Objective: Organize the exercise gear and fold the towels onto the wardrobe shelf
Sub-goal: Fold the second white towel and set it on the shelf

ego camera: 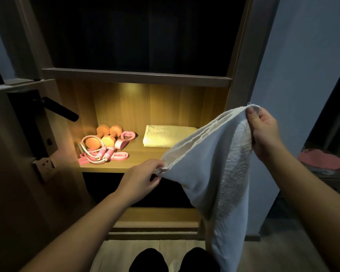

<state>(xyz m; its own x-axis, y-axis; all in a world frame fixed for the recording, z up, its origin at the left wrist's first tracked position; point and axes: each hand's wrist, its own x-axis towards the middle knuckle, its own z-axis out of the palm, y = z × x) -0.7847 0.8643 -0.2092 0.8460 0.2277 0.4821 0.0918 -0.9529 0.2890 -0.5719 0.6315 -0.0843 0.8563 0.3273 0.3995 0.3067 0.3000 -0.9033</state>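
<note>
A white towel (214,173) hangs doubled over in front of the wardrobe. My right hand (265,132) pinches its upper corner, and my left hand (143,177) pinches the lower corner at the left. On the lit shelf (126,163) behind lies a folded cream towel (165,136), partly hidden by the hanging one. At the shelf's left sits the exercise gear: orange dumbbells (104,136), a pink skipping rope (100,154), a pink resistance band (118,156) and a pink heart-shaped grip (125,139).
An open door with a black lever handle (61,108) stands at the left. The compartments above and below the lit shelf are dark. A pink cloth (320,158) lies on a surface at the far right. My dark shoes show on the wooden floor (126,250).
</note>
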